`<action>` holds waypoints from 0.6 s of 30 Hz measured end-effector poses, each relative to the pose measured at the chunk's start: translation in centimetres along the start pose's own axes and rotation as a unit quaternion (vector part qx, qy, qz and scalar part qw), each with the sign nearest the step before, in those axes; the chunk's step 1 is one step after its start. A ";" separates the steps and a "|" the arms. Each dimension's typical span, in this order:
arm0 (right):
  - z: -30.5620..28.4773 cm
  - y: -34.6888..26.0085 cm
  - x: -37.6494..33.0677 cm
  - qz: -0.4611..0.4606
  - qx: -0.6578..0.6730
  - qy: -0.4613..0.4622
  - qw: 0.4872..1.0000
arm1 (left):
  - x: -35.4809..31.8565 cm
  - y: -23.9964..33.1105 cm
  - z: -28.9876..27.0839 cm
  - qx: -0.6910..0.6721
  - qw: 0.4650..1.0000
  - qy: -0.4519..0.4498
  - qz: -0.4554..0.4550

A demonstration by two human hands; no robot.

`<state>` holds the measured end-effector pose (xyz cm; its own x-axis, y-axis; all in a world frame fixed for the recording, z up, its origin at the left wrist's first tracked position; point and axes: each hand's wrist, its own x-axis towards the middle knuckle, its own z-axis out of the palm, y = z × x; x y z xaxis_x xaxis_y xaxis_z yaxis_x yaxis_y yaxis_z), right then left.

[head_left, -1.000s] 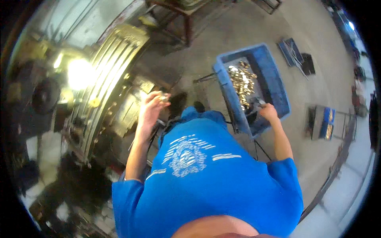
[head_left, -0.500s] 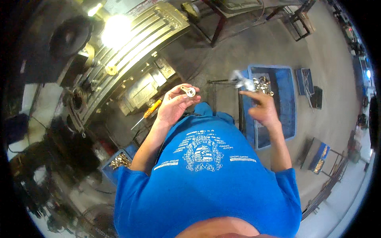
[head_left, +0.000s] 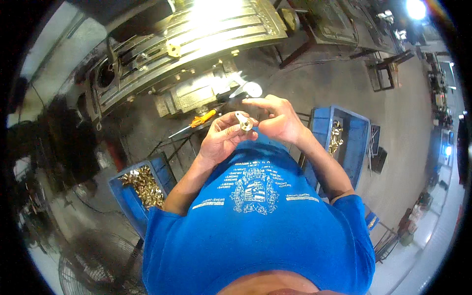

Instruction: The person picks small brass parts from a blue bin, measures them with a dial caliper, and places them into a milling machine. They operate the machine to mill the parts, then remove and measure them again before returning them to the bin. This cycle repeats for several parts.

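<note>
Both hands, left hand [head_left: 223, 140] and right hand [head_left: 278, 120], pinch one brass fitting [head_left: 243, 123] together, with two blue bins [head_left: 140, 196] of fittings at eight and three o'clock.

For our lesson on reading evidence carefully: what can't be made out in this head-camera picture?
- Small brass part: its underside, hidden by the left hand.
- Right hand: its palm, turned away.
- Brass pieces in the right blue crate: too small to tell apart.
- Machine: its top, lost in glare.
</note>
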<state>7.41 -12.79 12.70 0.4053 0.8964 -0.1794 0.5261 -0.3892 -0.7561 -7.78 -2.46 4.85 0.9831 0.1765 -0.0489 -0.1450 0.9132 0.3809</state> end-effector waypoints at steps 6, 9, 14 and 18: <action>1.9 -0.7 0.7 -0.088 0.115 -0.032 0.989 | -1.0 1.6 -1.8 -0.012 1.000 -0.007 0.011; 3.0 -0.9 1.3 -0.082 0.108 -0.025 0.990 | -1.4 2.1 -2.6 -0.013 1.000 0.004 0.003; -0.3 -4.4 -0.5 -0.005 -0.005 -0.024 1.000 | -2.1 3.6 -3.6 0.020 0.999 0.017 0.020; 0.1 -3.5 -0.8 -0.155 -0.037 0.029 0.987 | -2.1 4.2 -3.1 0.045 0.998 0.040 0.018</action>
<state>5.22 -12.09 15.44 0.2570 0.9622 0.0902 0.6838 -0.1151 -0.7205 -10.77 2.15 3.74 0.9649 0.2404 -0.1058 -0.1659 0.8701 0.4642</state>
